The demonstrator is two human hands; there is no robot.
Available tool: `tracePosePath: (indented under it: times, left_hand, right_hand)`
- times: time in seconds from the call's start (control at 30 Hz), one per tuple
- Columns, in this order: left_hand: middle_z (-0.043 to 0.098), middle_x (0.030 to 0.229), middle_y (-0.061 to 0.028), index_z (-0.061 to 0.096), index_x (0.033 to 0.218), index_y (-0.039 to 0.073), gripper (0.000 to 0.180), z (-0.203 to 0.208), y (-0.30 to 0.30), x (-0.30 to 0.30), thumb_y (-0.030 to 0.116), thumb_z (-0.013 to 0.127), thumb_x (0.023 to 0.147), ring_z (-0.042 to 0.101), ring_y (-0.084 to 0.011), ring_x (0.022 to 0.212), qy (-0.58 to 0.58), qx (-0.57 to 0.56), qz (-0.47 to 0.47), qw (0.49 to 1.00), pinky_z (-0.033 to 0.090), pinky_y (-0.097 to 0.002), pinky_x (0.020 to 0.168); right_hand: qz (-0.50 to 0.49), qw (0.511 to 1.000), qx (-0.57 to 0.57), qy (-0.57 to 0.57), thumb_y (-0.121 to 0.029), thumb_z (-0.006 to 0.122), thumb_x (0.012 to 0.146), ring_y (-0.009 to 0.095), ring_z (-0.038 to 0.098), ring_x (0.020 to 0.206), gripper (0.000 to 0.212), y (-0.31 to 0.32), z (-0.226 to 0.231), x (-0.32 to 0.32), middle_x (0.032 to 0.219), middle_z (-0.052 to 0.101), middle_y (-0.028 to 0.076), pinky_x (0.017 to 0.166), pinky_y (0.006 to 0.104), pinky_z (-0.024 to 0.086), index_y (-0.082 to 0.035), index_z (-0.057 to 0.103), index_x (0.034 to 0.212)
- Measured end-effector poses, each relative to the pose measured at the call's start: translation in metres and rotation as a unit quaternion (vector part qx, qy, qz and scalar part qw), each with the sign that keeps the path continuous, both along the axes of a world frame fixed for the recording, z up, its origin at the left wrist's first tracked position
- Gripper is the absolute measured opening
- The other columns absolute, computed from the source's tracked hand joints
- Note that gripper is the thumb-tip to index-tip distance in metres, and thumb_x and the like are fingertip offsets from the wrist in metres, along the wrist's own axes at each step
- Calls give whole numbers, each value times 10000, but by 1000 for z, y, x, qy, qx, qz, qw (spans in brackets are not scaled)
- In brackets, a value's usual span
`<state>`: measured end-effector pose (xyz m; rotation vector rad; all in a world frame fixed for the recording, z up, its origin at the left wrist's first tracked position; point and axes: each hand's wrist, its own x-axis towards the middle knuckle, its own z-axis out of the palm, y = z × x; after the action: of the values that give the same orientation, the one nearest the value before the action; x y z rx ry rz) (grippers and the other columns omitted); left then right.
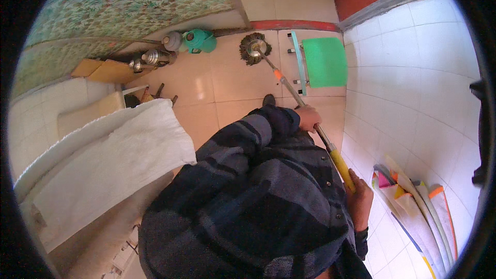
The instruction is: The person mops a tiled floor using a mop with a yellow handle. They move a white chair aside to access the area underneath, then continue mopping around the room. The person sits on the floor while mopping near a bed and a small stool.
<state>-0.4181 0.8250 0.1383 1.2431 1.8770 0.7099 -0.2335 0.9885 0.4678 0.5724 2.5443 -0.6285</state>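
Observation:
Across the front of my body runs a mop [291, 89] with a long metal pole, an orange band and a yellow grip at its upper end. My left hand [309, 118] is closed around the middle of the pole. Lower in the view, my right hand [361, 195] wraps round the yellow grip. The mop's round head [249, 56], a metal disc with dark fringe, lies spread on the tiled floor [227, 80] ahead of me. My dark shoe shows below the head.
A green-seated chair [324, 62] stands right of the mop head. A teal plastic jug [200, 41], metal flasks [155, 58] and cardboard [111, 71] line the left wall. White cloth [113, 170] hangs at near left, and colourful cloths [413, 201] at right. A red threshold [294, 25] crosses the doorway.

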Motion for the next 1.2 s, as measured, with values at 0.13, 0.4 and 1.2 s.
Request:
tracePosePath:
  times: [0.13, 0.4, 1.2]
  left_hand:
    - [713, 860, -126, 728, 846, 137, 243, -5, -20, -11, 343, 802, 741, 687, -381, 896, 83, 9, 51, 995, 511, -527, 821]
    - [675, 851, -171, 685, 804, 86, 222, -36, -81, -32, 283, 765, 739, 647, -408, 889, 126, 16, 124, 984, 496, -527, 828]
    - [737, 927, -149, 759, 935, 131, 269, -90, 6, 145, 320, 782, 745, 694, -400, 916, 137, -161, -20, 977, 493, -570, 835]
  right_hand:
    - [29, 999, 0, -26, -55, 805, 837, 348, 731, 874, 485, -4, -11, -29, 1027, 740, 226, 802, 387, 569, -22, 698, 1308]
    - [88, 994, -42, 42, -184, 822, 831, 369, 714, 820, 507, -23, -78, -57, 944, 730, 167, 720, 439, 569, -128, 695, 1318]
    - [51, 992, -111, -17, -140, 731, 909, 402, 702, 961, 500, 61, -140, 151, 1021, 712, 207, 815, 431, 547, -151, 641, 1400]
